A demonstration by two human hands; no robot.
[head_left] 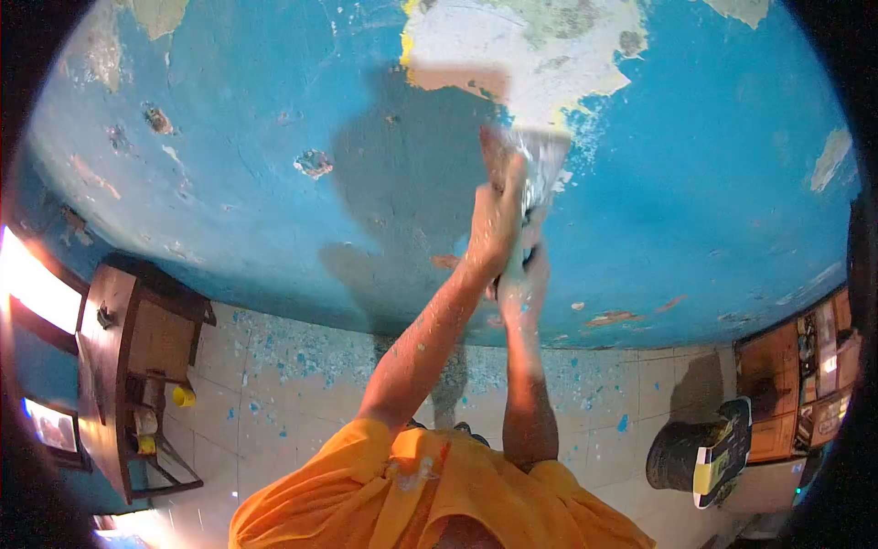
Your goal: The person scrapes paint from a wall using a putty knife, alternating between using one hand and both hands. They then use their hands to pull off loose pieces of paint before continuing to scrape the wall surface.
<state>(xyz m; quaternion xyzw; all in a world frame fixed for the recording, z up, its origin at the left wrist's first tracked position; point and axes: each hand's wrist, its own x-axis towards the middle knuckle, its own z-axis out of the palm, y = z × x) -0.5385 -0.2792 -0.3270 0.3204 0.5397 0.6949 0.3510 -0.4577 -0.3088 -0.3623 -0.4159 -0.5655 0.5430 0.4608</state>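
A wide-bladed paint scraper [547, 157] meets the blue wall [686, 201] at the lower tip of a bare whitish patch [521, 46]. My left hand [497, 218] is closed on it high up, with the thumb or a finger stretched along the blade. Lower down, my right hand [524, 279] is wrapped round the handle, most of which is hidden by the fingers. The blade and both hands are slightly blurred. Yellowish, ragged paint edges border the patch, and flecks cling to my left forearm.
Blue and white paint flakes [311, 357] litter the tiled floor [274, 457]. A wooden desk [119, 366] with a yellow cup [184, 396] stands at left. At right are a black bucket-like container [672, 457] and wooden furniture [768, 384]. Smaller chips [314, 164] mark the wall.
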